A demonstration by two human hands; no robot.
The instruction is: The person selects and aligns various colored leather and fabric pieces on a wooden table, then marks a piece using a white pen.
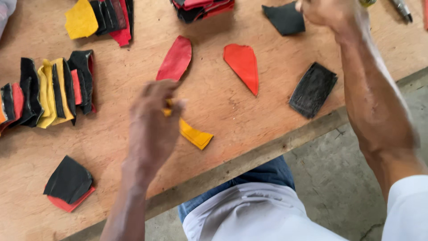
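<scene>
My left hand (154,118) is closed on one end of a yellow leather strip (195,134), whose other end lies folded on the wooden table (223,107). My right hand (323,11) is raised at the far right edge of the view, fingers curled; what it holds, if anything, is cut off by the frame edge. Between the hands lie a red leaf-shaped piece (176,58) and an orange-red pointed piece (243,64). A black rectangular piece (313,89) lies under my right forearm's side.
A row of folded black, yellow and red pieces (49,91) lines the left. More stacks sit at the top left (100,18) and top middle (203,8). A black piece on a red one (69,183) lies near the front edge. Another black scrap (285,18) and a pen-like tool (402,9) sit at the back right.
</scene>
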